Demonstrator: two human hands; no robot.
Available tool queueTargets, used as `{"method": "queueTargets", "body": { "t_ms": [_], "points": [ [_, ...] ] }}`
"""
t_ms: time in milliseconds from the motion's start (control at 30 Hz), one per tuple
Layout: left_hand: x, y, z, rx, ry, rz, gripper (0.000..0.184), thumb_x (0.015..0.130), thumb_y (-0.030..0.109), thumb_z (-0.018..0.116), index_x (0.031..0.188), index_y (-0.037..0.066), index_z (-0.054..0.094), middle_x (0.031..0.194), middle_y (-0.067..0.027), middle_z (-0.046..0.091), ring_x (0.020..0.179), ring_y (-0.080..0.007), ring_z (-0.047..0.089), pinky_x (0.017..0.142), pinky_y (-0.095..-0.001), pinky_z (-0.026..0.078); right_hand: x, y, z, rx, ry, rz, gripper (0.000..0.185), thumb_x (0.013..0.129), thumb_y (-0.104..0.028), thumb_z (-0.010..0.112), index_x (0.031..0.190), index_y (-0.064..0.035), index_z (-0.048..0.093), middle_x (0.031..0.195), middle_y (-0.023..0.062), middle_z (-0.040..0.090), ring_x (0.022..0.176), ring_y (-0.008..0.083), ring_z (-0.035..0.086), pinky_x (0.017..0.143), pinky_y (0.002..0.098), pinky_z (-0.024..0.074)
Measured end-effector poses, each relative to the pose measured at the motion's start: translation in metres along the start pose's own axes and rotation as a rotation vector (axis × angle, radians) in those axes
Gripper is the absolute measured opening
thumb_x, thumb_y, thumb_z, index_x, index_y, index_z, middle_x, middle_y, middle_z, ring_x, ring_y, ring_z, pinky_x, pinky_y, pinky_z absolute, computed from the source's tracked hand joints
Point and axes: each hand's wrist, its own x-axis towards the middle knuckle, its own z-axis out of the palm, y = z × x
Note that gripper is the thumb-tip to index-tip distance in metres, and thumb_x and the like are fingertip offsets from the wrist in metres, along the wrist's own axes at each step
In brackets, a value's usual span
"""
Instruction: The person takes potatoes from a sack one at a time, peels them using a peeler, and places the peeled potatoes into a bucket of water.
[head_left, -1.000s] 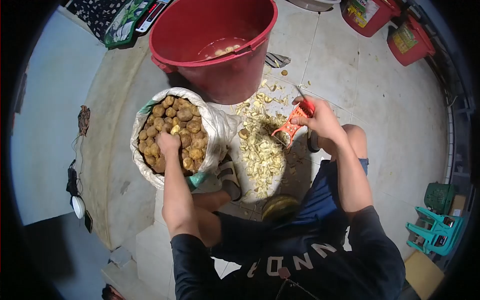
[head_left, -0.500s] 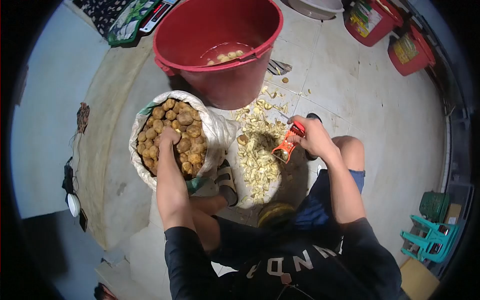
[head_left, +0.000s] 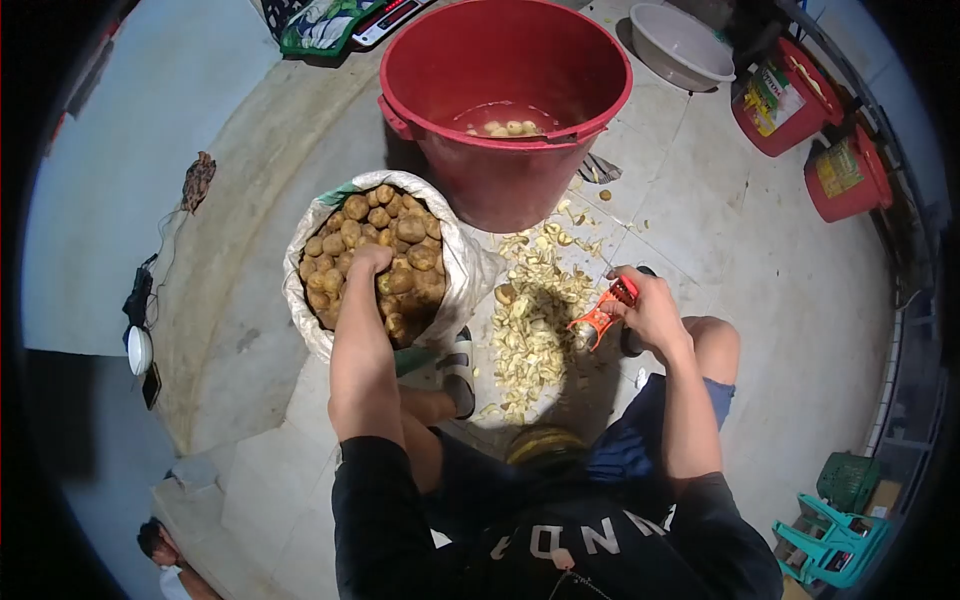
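My left hand (head_left: 372,259) reaches into an open white woven sack (head_left: 467,245) full of unpeeled potatoes (head_left: 411,229). Its fingers are bent down among the potatoes and hidden, so whether they grip one does not show. My right hand (head_left: 651,309) is closed around an orange peeler (head_left: 597,321), held above the floor. A red part shows at the same grip, with a thin pointed tip beyond my fingers. Below and left of the peeler lies a heap of pale peelings (head_left: 530,340). One brown potato (head_left: 505,294) rests on the heap's left edge.
A large red tub (head_left: 500,185) ahead holds peeled potatoes (head_left: 512,128) in water. Farther right are a pale basin (head_left: 680,50) and two red buckets (head_left: 780,105). A turquoise stool (head_left: 830,540) stands at lower right. Another person (head_left: 170,560) appears at lower left.
The view has shifted, so the sack, tub and buckets appear farther right and lower. Another person has come into view at lower left. My left hand remains in the sack; my right keeps the peeler.
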Motion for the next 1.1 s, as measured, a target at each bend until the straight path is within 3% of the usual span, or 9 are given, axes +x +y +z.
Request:
{"method": "queueTargets", "body": {
  "t_ms": [133, 233, 333, 500, 567, 667, 733, 800, 1100],
  "points": [
    [-0.018, -0.017, 0.001, -0.063, 0.018, 0.042, 0.055, 0.088, 0.034, 0.053, 0.125, -0.006, 0.054, 0.127, -0.0266, 0.056, 0.120, -0.0387, 0.053, 0.099, -0.0384, 0.043, 0.001, 0.006, 0.001, -0.003, 0.011, 0.000, 0.040, 0.073, -0.024, 0.080, 0.099, -0.0026, 0.059, 0.075, 0.0218, 0.062, 0.072, 0.0404, 0.060, 0.065, 0.0429, 0.0464],
    [-0.003, -0.039, 0.018, -0.293, 0.255, 0.132, 0.046, 0.089, 0.034, 0.055, 0.116, -0.003, 0.060, 0.104, -0.0205, 0.068, 0.095, -0.0348, 0.065, 0.078, -0.0400, 0.051, 0.001, 0.004, 0.004, -0.034, -0.005, -0.003, 0.044, 0.072, -0.022, 0.082, 0.107, -0.0035, 0.061, 0.074, 0.0173, 0.062, 0.067, 0.0308, 0.058, 0.065, 0.0375, 0.0474],
    [-0.014, -0.049, 0.013, -1.557, -0.237, 0.143, 0.020, 0.093, 0.023, 0.050, 0.103, 0.009, 0.060, 0.079, -0.0044, 0.061, 0.058, -0.0127, 0.051, 0.052, -0.0287, 0.042, -0.004, -0.006, 0.001, -0.033, -0.020, 0.028, 0.044, 0.072, -0.022, 0.082, 0.107, -0.0035, 0.061, 0.074, 0.0165, 0.063, 0.068, 0.0299, 0.059, 0.065, 0.0369, 0.0480],
    [-0.103, 0.025, 0.003, -1.998, -0.280, 0.508, 0.027, 0.097, 0.027, 0.040, 0.108, 0.008, 0.055, 0.084, -0.0081, 0.063, 0.065, -0.0179, 0.056, 0.059, -0.0292, 0.046, -0.003, 0.006, 0.017, 0.091, 0.050, -0.062, 0.045, 0.072, -0.021, 0.083, 0.106, -0.0031, 0.060, 0.076, 0.0145, 0.064, 0.067, 0.0251, 0.058, 0.066, 0.0356, 0.0480],
    [-0.129, 0.054, 0.016, -2.060, -0.365, 0.572, 0.028, 0.098, 0.030, 0.042, 0.105, 0.006, 0.056, 0.082, -0.0096, 0.062, 0.067, -0.0182, 0.055, 0.058, -0.0281, 0.044, -0.002, 0.009, 0.026, 0.147, 0.121, -0.118, 0.043, 0.071, -0.019, 0.083, 0.104, -0.0034, 0.060, 0.077, 0.0116, 0.063, 0.068, 0.0195, 0.057, 0.067, 0.0330, 0.0474],
    [-0.185, 0.097, 0.052, -2.132, -0.574, 0.636, 0.030, 0.099, 0.032, 0.044, 0.102, 0.005, 0.056, 0.081, -0.0102, 0.061, 0.068, -0.0178, 0.054, 0.057, -0.0273, 0.042, -0.008, -0.002, 0.024, 0.307, 0.174, -0.122, 0.042, 0.069, -0.024, 0.083, 0.097, -0.0034, 0.060, 0.074, 0.0134, 0.061, 0.067, 0.0249, 0.058, 0.066, 0.0354, 0.0470],
    [-0.220, 0.121, 0.075, -2.201, -0.597, 0.595, 0.020, 0.098, 0.022, 0.051, 0.107, 0.005, 0.053, 0.097, -0.0115, 0.062, 0.084, -0.0192, 0.061, 0.070, -0.0296, 0.051, -0.009, 0.009, 0.032, 0.410, 0.194, -0.092, 0.038, 0.071, -0.018, 0.083, 0.095, -0.0034, 0.058, 0.074, 0.0063, 0.060, 0.068, 0.0150, 0.057, 0.065, 0.0307, 0.0463],
    [-0.240, 0.135, 0.095, -2.165, -0.661, 0.620, 0.018, 0.098, 0.018, 0.051, 0.109, 0.005, 0.053, 0.098, -0.0100, 0.062, 0.089, -0.0197, 0.062, 0.075, -0.0317, 0.053, -0.010, 0.012, 0.035, 0.905, 0.128, -0.111, 0.036, 0.073, -0.014, 0.083, 0.095, -0.0040, 0.056, 0.077, 0.0001, 0.059, 0.071, 0.0086, 0.054, 0.065, 0.0255, 0.0453],
    [-0.265, 0.141, 0.124, -1.877, -0.299, 0.561, 0.012, 0.097, 0.015, 0.047, 0.094, 0.006, 0.055, 0.076, -0.0026, 0.057, 0.067, -0.0115, 0.057, 0.061, -0.0246, 0.047, -0.014, -0.001, 0.048, 1.015, 0.037, -0.139, 0.036, 0.074, -0.009, 0.082, 0.098, -0.0045, 0.056, 0.082, -0.0037, 0.059, 0.073, 0.0046, 0.055, 0.066, 0.0220, 0.0461]
  ]
}}
